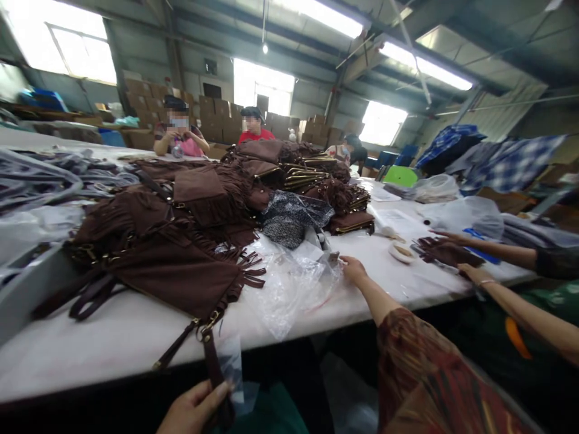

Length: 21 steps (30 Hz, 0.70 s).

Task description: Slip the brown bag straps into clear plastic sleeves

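At the table's front edge, my left hand [194,407] is closed round the dark brown strap [211,358] of a fringed handbag [176,277]. The bag lies on the table, its strap hanging over the edge from a gold-coloured clasp. A clear plastic piece [233,367] hangs beside the strap. Over the table, my right hand [355,269] has its fingers drawn together beside a small greyish piece [333,257] and crumpled clear plastic bags [289,283]; what it grips is too small to make out. Just behind lies a black-and-white speckled bundle [284,232] partly under plastic.
More brown fringed bags [203,187] are heaped behind. At right, a co-worker's hands [470,271] handle a brown piece [446,250] near a roll of tape [402,252]. Grey straps [54,175] lie at left. Several people sit across the white table [108,346].
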Available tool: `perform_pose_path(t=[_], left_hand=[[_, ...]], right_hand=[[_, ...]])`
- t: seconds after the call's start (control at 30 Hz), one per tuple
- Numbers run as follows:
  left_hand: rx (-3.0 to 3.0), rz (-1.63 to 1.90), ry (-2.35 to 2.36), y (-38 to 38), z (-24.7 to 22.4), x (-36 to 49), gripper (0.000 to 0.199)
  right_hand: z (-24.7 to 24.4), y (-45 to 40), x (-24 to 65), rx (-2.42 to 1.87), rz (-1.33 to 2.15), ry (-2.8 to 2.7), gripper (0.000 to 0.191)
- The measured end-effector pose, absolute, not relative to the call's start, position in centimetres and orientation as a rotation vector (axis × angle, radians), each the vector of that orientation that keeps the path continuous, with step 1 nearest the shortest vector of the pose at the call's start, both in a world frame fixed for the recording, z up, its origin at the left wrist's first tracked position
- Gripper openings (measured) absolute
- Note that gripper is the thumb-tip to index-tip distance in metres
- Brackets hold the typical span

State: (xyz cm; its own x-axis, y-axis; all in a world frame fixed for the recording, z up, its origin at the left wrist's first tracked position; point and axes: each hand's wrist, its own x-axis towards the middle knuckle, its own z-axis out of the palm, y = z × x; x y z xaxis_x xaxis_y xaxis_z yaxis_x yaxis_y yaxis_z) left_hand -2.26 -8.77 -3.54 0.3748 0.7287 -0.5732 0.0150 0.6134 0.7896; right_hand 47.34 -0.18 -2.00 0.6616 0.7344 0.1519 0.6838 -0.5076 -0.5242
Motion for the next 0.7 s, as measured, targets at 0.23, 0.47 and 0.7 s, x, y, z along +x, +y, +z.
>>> perform_pose_path(t=[0.23,0.47,0.7], left_hand=[[0.811,0.567,1.053,-9.2,-2.0,-2.1,0.037],[0.728,0.591,1.019,-9.6,-2.3,-2.3,0.031],[0.747,0.593,0.951,-9.5,-1.9,-2.2,0.030]], right_hand=[[-3.1,1.2,48.5,-2.429,0.203,-1.146,0.028],[1.8,-2.1,45.3,-2.376,-0.070,-1.092,0.042],[0.6,-10.7,23.0,-1.761,1.331,-1.225,0.050]])
